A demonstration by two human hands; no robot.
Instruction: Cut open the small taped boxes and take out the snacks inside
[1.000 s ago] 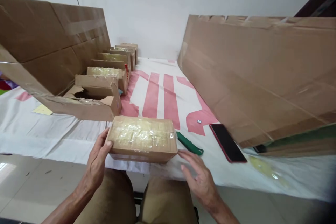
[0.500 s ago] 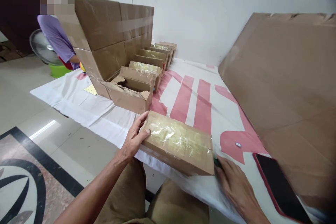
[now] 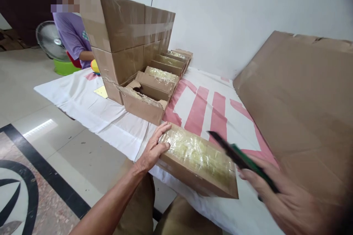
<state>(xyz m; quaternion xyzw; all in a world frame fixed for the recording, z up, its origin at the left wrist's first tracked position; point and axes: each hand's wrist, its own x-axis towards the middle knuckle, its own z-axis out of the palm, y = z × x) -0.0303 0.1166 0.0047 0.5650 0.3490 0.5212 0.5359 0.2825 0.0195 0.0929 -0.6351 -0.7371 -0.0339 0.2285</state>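
Note:
A taped cardboard box (image 3: 198,154) lies at the front edge of the cloth-covered table, clear tape shining over its top. My left hand (image 3: 156,147) grips its left end, thumb on the top face and fingers over the far edge. In my right hand (image 3: 278,187) is a utility knife (image 3: 245,161) with a green and black body, its dark blade pointing up and left above the box's right end. The knife is slightly smeared by motion and appears apart from the box.
An open, torn-edged box (image 3: 143,104) stands beyond my left hand, with a row of boxes behind it. Stacked cartons (image 3: 127,40) rise at the left. A large cardboard sheet (image 3: 303,110) leans at the right. A person in a purple sleeve (image 3: 67,35) sits behind the stack, near a fan (image 3: 52,40).
My right hand has risen from beside the box's right end, bringing the utility knife into plain sight above it. My left hand keeps its hold. The view has shifted; the phone is out of sight.

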